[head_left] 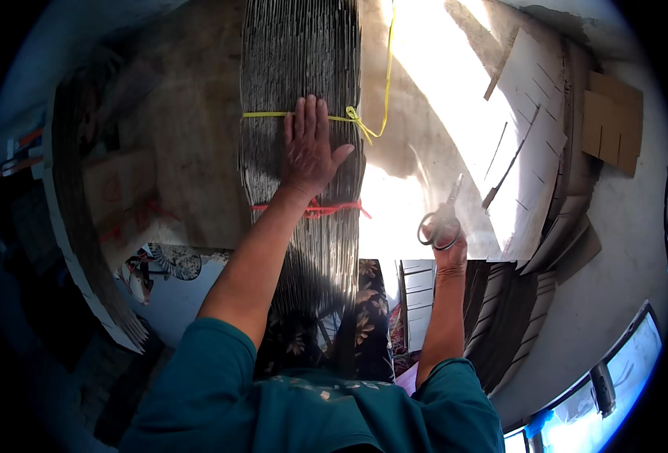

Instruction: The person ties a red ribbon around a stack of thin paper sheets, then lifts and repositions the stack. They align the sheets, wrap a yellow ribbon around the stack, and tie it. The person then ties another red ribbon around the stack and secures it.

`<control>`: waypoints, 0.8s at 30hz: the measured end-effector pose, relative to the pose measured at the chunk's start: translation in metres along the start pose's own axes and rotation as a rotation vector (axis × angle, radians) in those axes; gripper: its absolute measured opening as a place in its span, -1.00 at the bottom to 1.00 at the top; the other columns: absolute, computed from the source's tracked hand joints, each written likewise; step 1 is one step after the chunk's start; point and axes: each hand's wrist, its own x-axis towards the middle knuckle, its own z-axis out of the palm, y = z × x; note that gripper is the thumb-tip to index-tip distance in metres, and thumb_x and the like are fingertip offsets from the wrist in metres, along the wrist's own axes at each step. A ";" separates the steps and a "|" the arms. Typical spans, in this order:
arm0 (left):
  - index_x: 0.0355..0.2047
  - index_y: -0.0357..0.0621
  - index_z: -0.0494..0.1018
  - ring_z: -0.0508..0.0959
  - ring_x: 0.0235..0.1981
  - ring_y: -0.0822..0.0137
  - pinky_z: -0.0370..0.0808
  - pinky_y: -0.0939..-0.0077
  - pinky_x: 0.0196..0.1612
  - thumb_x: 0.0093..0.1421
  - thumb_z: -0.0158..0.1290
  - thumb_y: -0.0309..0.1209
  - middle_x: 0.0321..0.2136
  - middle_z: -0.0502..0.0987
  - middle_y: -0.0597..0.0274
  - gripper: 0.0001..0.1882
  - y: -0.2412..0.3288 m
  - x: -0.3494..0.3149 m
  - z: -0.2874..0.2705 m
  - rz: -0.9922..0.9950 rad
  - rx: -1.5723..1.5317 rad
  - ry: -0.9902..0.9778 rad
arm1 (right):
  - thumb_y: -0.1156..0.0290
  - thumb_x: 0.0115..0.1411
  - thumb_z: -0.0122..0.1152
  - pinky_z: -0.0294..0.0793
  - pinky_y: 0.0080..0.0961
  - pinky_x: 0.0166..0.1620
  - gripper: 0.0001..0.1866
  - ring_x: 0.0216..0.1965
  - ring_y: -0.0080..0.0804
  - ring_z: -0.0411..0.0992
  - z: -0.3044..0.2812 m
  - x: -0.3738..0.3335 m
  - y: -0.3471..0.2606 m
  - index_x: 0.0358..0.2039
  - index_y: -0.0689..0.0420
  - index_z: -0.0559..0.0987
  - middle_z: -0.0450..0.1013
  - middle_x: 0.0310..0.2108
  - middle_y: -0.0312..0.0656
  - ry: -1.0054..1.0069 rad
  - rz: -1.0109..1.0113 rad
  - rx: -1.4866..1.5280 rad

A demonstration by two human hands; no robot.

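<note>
Left hand (309,147) lies flat, fingers together, on the cardboard bundle (303,90) between yellow tie (356,118) and red tie (315,209); right hand (448,245) grips scissors (441,219).

Harsh sun glare upper right, dim left, possibly motion-blurred, fisheye-bent rim

At two o'clock, pale die-cut cardboard sheets (534,113) lie fanned in sunlight, with brown cardboard pieces (612,121) beyond. At nine o'clock, a curved stack of flattened cartons (84,249) stands on edge.
</note>
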 end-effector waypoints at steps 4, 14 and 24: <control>0.24 -0.37 -0.09 -0.09 0.31 -0.06 -0.19 0.02 0.29 0.16 -0.17 0.12 0.25 -0.03 -0.17 -0.11 0.003 0.000 0.001 -0.002 0.014 0.002 | 0.54 -0.12 0.17 0.44 -0.34 -0.17 -0.24 -0.33 -0.25 0.46 0.045 -0.009 0.031 0.18 0.27 0.20 0.41 -0.33 -0.07 -0.333 0.101 0.176; 0.24 -0.35 -0.07 -0.07 0.31 -0.05 -0.17 0.03 0.29 0.14 -0.15 0.13 0.25 -0.01 -0.16 -0.10 0.004 0.001 0.002 0.002 0.017 0.015 | 0.50 -0.17 0.27 0.34 -0.60 -0.48 -0.19 -0.53 -0.44 0.33 0.097 -0.012 0.048 0.15 0.32 0.18 0.36 -0.43 -0.21 -0.631 0.174 0.289; 0.24 -0.36 -0.07 -0.08 0.31 -0.07 -0.17 0.02 0.29 0.16 -0.17 0.12 0.25 -0.01 -0.17 -0.12 0.003 0.000 0.004 0.001 -0.001 0.011 | 0.41 0.12 0.13 0.51 -0.48 -0.24 -0.67 -0.30 -0.29 0.51 0.087 0.012 0.042 -0.16 0.33 0.38 0.47 -0.33 -0.07 -0.244 -0.031 -0.627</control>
